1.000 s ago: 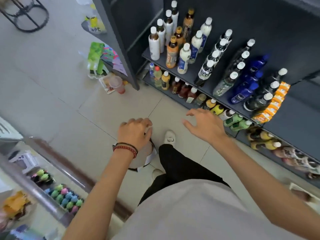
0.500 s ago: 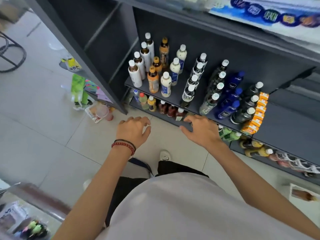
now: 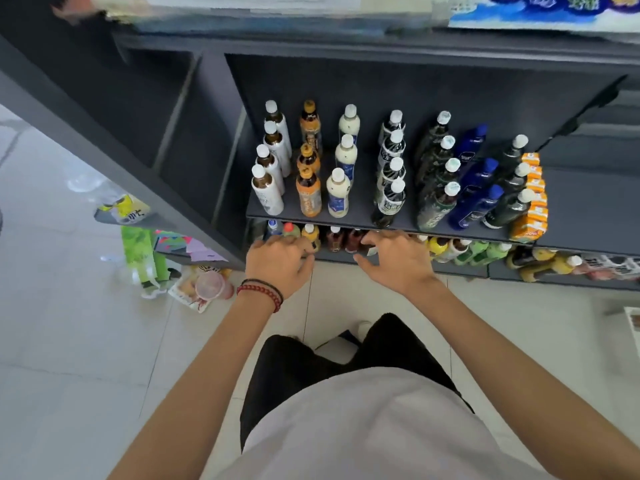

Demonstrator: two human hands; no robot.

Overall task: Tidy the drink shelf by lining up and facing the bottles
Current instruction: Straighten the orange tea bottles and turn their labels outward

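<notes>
left hand (image 3: 277, 263) and right hand (image 3: 396, 263) now nearer the lower-shelf bottles (image 3: 335, 239), both loosely spread, holding nothing

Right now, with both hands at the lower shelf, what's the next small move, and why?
Probably take the yellow-capped bottle with the left hand: its fingers hover beside it, the right hand is open near the brown bottles, both empty.
</notes>
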